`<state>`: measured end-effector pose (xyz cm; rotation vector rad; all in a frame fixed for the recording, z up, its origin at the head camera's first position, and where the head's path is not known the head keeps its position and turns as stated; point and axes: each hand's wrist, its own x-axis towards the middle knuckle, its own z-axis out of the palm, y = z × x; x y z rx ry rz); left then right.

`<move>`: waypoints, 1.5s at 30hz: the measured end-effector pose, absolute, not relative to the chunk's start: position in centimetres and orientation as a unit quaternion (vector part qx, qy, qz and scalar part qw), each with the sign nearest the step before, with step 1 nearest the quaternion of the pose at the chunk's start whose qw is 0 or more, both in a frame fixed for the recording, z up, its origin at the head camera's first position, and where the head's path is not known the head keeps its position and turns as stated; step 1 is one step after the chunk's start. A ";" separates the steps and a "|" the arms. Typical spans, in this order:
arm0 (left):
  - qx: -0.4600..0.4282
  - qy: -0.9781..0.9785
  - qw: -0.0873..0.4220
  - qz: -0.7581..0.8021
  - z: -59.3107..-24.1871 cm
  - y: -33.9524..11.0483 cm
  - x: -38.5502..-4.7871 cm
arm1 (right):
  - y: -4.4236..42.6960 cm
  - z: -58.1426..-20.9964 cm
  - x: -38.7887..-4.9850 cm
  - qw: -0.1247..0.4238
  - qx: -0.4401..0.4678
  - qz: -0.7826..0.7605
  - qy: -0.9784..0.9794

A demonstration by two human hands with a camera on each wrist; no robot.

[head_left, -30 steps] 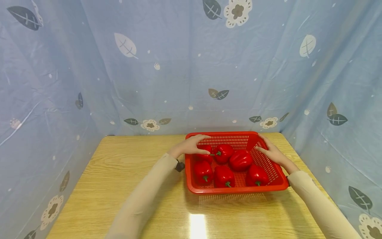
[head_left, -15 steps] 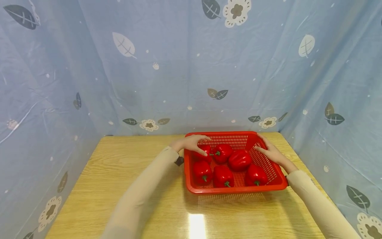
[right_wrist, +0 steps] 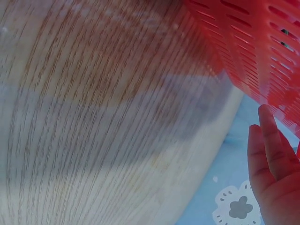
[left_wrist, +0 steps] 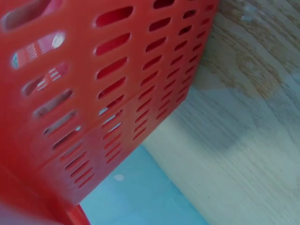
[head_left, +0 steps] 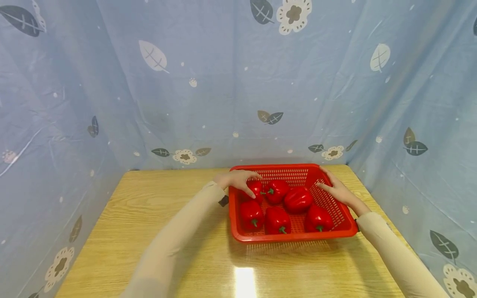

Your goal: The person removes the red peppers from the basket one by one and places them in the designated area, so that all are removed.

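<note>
A red slatted plastic basket (head_left: 294,236) stands on the wooden table with several glossy red bell peppers in it. My left hand (head_left: 236,179) reaches over its left rim. Thumb and fingers spread about the back-left bell pepper (head_left: 256,188); contact with it cannot be made out. In the left wrist view the basket's side wall (left_wrist: 136,84) fills much of the picture. At the right rim, my right hand (head_left: 339,191) has its thumb inside the basket and its other fingers along the rim. The right wrist view shows straight fingers (right_wrist: 269,150) beside the outer wall.
Other bell peppers lie close by: one at back centre (head_left: 276,191), one on its side (head_left: 298,199), one at front right (head_left: 318,218). Bare table (head_left: 171,198) extends to the left. A blue patterned curtain (head_left: 208,103) surrounds the back and sides.
My left hand has lowered slightly, its thumb sliding down and leftward beside the back-left bell pepper. The right hand and the peppers hold their places. The whole head view has shifted a little.
</note>
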<state>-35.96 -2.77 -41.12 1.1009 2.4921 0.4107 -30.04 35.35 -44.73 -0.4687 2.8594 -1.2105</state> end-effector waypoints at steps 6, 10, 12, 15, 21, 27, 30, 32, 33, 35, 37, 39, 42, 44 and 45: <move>0.389 0.900 0.159 0.118 -41.5 -2.6 -35.9 | 35.4 -44.6 -30.1 -0.001 -0.151 -0.388 0.909; 0.392 0.902 0.146 0.106 -41.8 -2.6 -36.0 | 35.4 -44.7 -30.0 -0.001 -0.156 -0.391 0.907; 0.395 0.902 0.141 0.106 -42.0 -2.6 -36.0 | 35.4 -44.7 -30.1 -0.001 -0.156 -0.392 0.907; 0.398 0.901 0.133 0.109 -42.2 -2.7 -36.2 | 35.4 -44.8 -30.1 -0.001 -0.153 -0.391 0.907; 0.408 0.890 0.130 0.154 -42.4 -2.9 -36.4 | 35.4 -44.9 -30.1 0.003 -0.150 -0.391 0.908; 0.419 0.877 0.126 0.196 -42.0 -3.1 -36.2 | 35.5 -44.9 -30.1 0.006 -0.146 -0.393 0.908; 0.423 0.872 0.124 0.213 -41.7 -3.2 -35.9 | 35.5 -44.9 -30.1 0.008 -0.141 -0.393 0.909; 0.422 0.870 0.119 0.224 -41.5 -3.4 -35.9 | 35.5 -44.8 -30.2 0.008 -0.140 -0.392 0.909; 0.421 0.870 0.115 0.229 -41.5 -3.4 -35.9 | 35.5 -44.7 -30.2 0.008 -0.140 -0.391 0.909; 0.417 0.868 0.110 0.245 -41.4 -3.6 -35.9 | 35.1 -44.2 -30.1 0.011 -0.140 -0.395 0.908; 0.414 0.866 0.106 0.259 -41.4 -3.7 -36.0 | 34.5 -43.2 -29.5 0.013 -0.140 -0.397 0.907; 0.413 0.863 0.103 0.271 -41.4 -3.7 -36.0 | 33.9 -42.2 -28.9 0.015 -0.139 -0.399 0.906; 0.410 0.861 0.101 0.285 -41.4 -3.7 -35.8 | 33.2 -41.3 -28.1 0.014 -0.139 -0.395 0.908; 0.408 0.861 0.098 0.287 -41.5 -3.8 -35.6 | 33.2 -41.4 -28.0 0.011 -0.139 -0.389 0.910; 0.409 0.860 0.096 0.290 -41.5 -3.9 -35.4 | 33.1 -41.5 -28.0 0.011 -0.138 -0.388 0.911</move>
